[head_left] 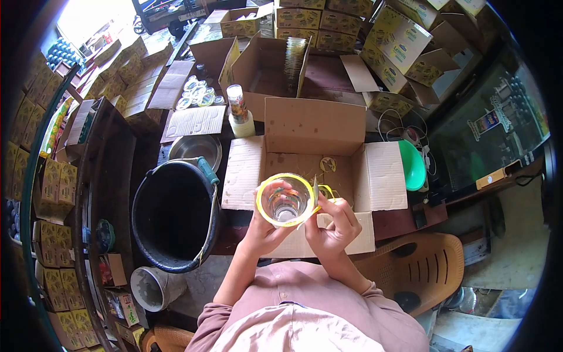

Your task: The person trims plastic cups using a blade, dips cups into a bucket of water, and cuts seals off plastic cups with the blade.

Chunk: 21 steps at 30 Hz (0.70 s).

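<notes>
My left hand (265, 230) is wrapped round a clear plastic cup (285, 210) with a yellow rim. I look down through its open mouth to the bottom. At the cup's right edge, my right hand (334, 227) pinches a thin yellow-edged strip (317, 199), with a yellow loop showing beyond the fingers. Whether the strip is still joined to the rim I cannot tell. Beneath both hands stands an open cardboard box (315, 124) with its flaps folded out. A small yellow ring-shaped piece (328, 165) lies inside it.
On the left are a black bucket (170, 220), a metal bowl (199, 151) and a grey pail (153, 288). Round lids (198, 94) lie beside a printed roll (237, 105). A stack of cups (295, 61) stands behind. At right sit a green bowl (411, 166) and a brown chair (419, 267).
</notes>
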{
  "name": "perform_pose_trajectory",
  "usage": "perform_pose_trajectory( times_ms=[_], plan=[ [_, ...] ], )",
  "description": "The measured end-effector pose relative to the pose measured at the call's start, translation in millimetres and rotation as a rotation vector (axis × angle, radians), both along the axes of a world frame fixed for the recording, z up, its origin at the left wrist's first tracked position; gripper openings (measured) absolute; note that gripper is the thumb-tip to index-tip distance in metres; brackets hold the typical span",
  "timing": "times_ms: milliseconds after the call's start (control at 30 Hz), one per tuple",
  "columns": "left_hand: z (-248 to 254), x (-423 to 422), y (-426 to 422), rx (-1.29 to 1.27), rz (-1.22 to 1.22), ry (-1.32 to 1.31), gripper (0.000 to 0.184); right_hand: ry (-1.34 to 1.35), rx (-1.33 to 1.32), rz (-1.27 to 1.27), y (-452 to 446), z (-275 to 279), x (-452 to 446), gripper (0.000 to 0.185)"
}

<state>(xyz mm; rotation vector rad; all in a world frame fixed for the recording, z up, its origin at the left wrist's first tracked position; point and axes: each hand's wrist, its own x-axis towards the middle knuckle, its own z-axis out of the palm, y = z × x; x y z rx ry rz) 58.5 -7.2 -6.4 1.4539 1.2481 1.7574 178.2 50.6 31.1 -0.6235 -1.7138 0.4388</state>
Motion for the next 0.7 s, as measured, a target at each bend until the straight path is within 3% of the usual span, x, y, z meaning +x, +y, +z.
perform_pose_trajectory(
  times_ms=[167, 433, 700],
  plan=[
    [1.9, -0.1, -2.6, -0.007, -0.015, 0.028, 0.071, 0.086, -0.195, 0.139, 7.9, -7.0, 5.2, 0.032],
    [4.5, 0.2, -2.5, -0.021, -0.047, -0.081, 0.071, 0.054, -0.101, 0.156, 3.7, -3.1, 9.3, 0.028],
    [4.6, 1.5, -1.3, 0.025, -0.003, -0.019, 0.070, 0.048, -0.056, 0.110, -1.6, 0.8, 8.2, 0.026]
  ],
)
